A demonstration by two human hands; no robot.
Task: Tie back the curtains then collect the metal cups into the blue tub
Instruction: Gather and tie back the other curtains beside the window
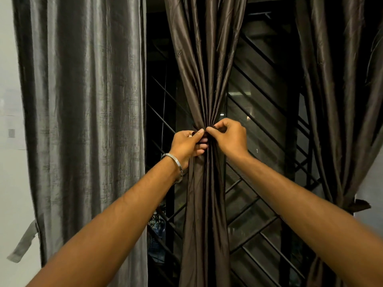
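Both hands, left hand (189, 145) and right hand (228, 135), are pinched on the tie around the gathered middle curtain (205, 83); a knot is judged next.

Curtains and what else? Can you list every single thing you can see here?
brown curtain: one, dark brown, centre, bunched at its middle
tied brown curtain: one, dark brown, right edge, already tied low down
grey curtain: one, silver grey, left, hanging loose
grey tie strap: one, grey, dangling lower left
window grille: one, black, behind the curtains
wall: white, far left
bangle: one, silver, left wrist
left hand: pinching the bunch
right hand: pinching the bunch
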